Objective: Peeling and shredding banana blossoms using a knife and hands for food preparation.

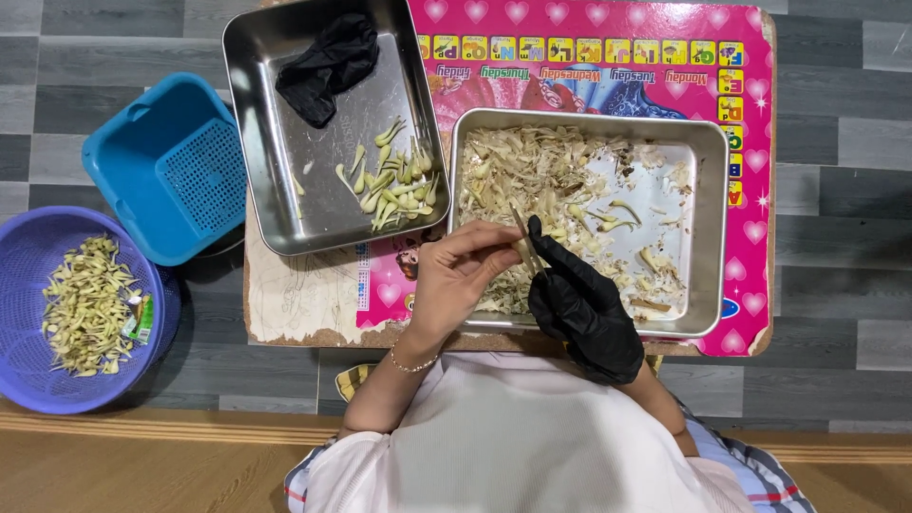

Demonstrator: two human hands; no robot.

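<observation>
Bare left hand (454, 275) and black-gloved right hand (581, 309) at frame centre, fingers of both pinching one pale stalk (523, 249), over the steel tray (714, 228) of trimmings.

The bare left hand (454, 277) and the black-gloved right hand (579, 306) are pinching one pale stalk piece (523, 249) together over the near edge of the right-hand steel tray (714, 228) of peelings. A second steel tray (285, 204) at the left is holding trimmed pale pieces (394, 180) and a crumpled black glove (328, 62). A blue square basket (166, 166) and a purple round basket (38, 375) are sitting on the floor farther left.
</observation>
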